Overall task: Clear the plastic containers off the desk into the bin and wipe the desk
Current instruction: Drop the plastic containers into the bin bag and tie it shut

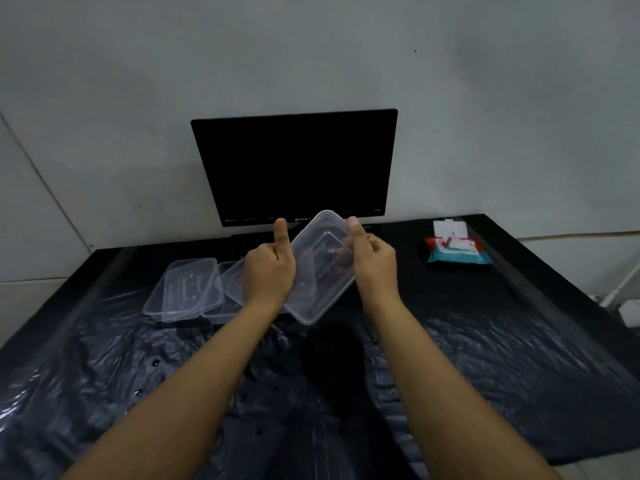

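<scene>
The left hand (269,271) grips the left edge of a clear plastic container (320,268), its fingers curled behind the rim and its thumb standing straight up; the right hand (372,261) pinches the opposite edge, thumb on the near face and fingers showing through the plastic from behind; the container hangs tilted between the two hands, lifted clear of the desk (519,341), its open side turned toward the viewer. Just left of the left hand, and partly hidden behind it, a second container (230,289) lies on the desk; touching that one on its far left side lies a third container (187,291), flat, with droplets inside. Beyond the hands stands a dark monitor (294,168) against the wall, with a keyboard (246,242) at its foot. Well to the right of the right hand sits a wet-wipe packet (457,249), its lid flap raised. Black plastic sheeting covers the desk beneath both forearms, wrinkled and shiny.
</scene>
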